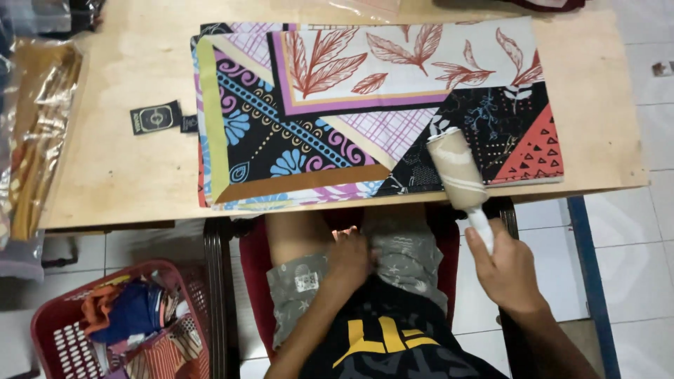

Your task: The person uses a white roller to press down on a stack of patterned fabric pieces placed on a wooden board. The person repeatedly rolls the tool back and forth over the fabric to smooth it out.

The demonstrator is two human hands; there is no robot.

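The right hand (507, 270) grips a lint roller (455, 168) resting on the near right corner of the folded patterned cloth (337, 112). The left hand (349, 256) rests empty, loosely curled, on the lap. Most of the cloth lies beyond the roller, apparently unrolled.

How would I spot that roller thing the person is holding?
Find the wooden table with the folded patterned cloth lying on it. At the cloth's near right edge, the right hand grips a lint roller by its white handle. Its plain beige cylinder stands out against the colourful print.
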